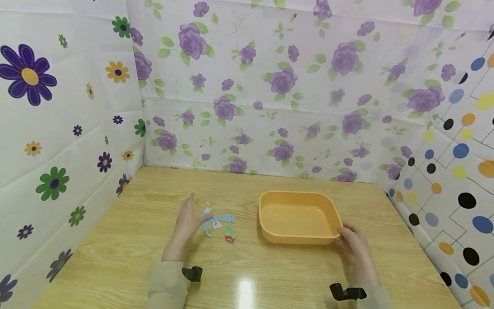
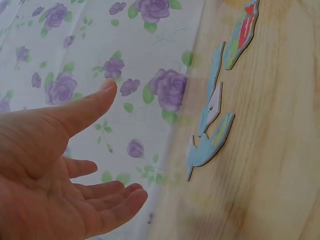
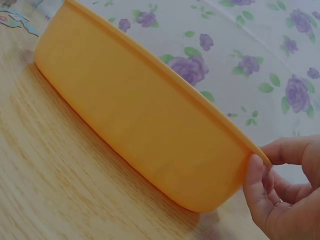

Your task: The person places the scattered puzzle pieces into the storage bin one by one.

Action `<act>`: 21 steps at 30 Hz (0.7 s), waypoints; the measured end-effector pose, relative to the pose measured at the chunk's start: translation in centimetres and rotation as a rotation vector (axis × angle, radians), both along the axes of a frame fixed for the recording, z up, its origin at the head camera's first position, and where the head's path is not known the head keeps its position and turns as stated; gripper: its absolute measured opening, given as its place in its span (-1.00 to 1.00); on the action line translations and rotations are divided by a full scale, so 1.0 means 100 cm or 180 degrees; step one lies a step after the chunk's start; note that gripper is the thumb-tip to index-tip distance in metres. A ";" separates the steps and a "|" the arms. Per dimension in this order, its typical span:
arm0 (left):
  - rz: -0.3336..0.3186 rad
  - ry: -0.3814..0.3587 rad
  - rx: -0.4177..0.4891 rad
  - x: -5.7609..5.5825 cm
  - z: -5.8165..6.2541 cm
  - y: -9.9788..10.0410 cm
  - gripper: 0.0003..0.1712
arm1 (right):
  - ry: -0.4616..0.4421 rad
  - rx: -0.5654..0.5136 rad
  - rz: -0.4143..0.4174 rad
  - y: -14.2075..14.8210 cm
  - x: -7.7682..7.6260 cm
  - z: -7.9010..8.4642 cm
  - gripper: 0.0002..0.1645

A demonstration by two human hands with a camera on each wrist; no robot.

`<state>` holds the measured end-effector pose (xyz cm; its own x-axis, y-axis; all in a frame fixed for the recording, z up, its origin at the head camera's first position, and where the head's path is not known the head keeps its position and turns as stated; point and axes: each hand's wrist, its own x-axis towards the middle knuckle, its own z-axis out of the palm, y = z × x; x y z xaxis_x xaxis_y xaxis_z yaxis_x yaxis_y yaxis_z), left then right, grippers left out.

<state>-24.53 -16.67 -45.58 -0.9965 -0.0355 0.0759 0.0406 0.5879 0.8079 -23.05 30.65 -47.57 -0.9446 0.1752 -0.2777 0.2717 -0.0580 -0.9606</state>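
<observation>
Right grip (image 1: 356, 245) pinches tray (image 1: 295, 239) on wooden table (image 1: 293, 274), flowered backdrop (image 1: 254, 81) behind.

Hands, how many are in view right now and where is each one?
2. The left hand is by the flat pieces on the table; the right hand pinches the tray at its near right corner. Neither is hidden.

Bright, even head view; dimmer wrist views
White glare (image 1: 245, 294) marks the bench (image 1: 289, 274); soft shadow lies under the orange tray (image 3: 135, 110) in the right wrist view.
</observation>
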 end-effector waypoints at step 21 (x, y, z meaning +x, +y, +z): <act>-0.0020 -0.0574 0.0147 0.003 -0.020 -0.005 0.01 | -0.0033 -0.0026 -0.0129 -0.003 -0.001 -0.001 -0.33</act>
